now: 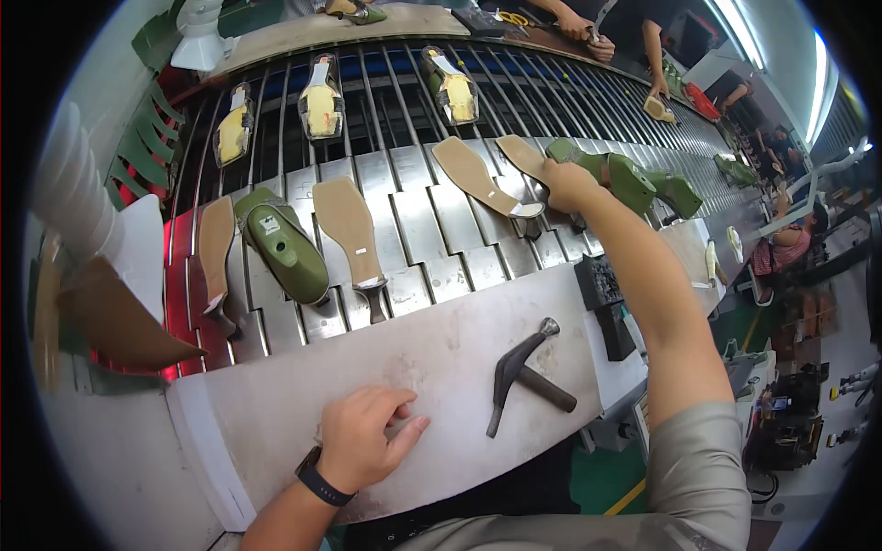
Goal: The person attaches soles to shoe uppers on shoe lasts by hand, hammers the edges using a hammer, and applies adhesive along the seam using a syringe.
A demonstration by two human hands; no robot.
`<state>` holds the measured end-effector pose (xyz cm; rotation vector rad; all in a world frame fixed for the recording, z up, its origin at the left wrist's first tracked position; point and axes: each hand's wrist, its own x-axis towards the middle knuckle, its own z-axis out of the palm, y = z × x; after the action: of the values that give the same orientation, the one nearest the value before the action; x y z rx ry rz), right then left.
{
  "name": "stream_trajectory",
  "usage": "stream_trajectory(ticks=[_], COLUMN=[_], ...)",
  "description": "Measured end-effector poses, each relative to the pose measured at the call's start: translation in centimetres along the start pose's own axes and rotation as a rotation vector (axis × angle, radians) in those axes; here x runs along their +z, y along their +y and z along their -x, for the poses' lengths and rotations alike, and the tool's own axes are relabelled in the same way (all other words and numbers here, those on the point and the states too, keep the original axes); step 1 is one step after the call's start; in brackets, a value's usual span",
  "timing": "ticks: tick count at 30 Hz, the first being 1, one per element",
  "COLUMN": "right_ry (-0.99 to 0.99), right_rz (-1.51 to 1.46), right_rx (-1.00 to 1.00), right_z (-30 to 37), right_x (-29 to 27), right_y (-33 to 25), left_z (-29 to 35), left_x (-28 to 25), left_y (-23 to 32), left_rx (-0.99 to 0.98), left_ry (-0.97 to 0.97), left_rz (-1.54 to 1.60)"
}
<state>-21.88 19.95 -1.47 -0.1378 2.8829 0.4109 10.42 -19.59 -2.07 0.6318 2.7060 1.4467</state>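
My left hand [367,436], with a dark band on its wrist, rests on the pale work board [441,340]. Its fingers curl loosely, the thumb stands apart, and nothing is in it. A shoemaker's hammer [522,367] lies on the board to its right. My right hand [574,186] reaches over the conveyor, its fingers closed around a beige heeled shoe sole [522,154], whose middle it hides. Just beyond are several green shoe uppers on lasts [632,184]. Another heeled sole [478,177] lies left of that hand.
On the metal slat conveyor [413,230] lie two more heeled soles [347,220] and a green shoe upper [283,243]. Yellow-bottomed shoes [322,99] sit on the far rollers. A black box [602,285] stands at the board's right edge. Across the line, a co-worker's hands [588,32] are busy.
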Motion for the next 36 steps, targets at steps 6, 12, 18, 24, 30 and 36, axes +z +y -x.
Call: stream_trajectory(ticks=[6, 12, 18, 24, 30, 36], right_ry=[0.573, 0.560, 0.295, 0.442, 0.422, 0.069], right_rz=[-0.345, -0.294, -0.228, -0.262, -0.397, -1.470], right_rx=[0.123, -0.043, 0.140, 0.132, 0.027, -0.191], right_z=[-7.0, -15.1, -19.9, -13.2, 3.6, 26.0], right_x=[0.0, -6.4, -6.8, -9.6, -14.7, -10.4], right_y=[1.6, -7.1, -13.2, -12.8, -12.1, -14.1], left_z=[-0.9, -0.1, 0.8, 0.8, 2.0, 3.3], left_x=[0.0, -0.8, 0.0, -0.3, 0.4, -1.2], left_y=[-0.6, -1.7, -2.8, -2.2, -1.2, 3.3], left_rx=[0.015, 0.069, 0.085, 0.132, 0.034, 0.443], left_ry=[-0.003, 0.004, -0.007, 0.001, 0.115, 0.407], left_rz=[0.019, -0.075, -0.061, -0.053, 0.055, -0.316])
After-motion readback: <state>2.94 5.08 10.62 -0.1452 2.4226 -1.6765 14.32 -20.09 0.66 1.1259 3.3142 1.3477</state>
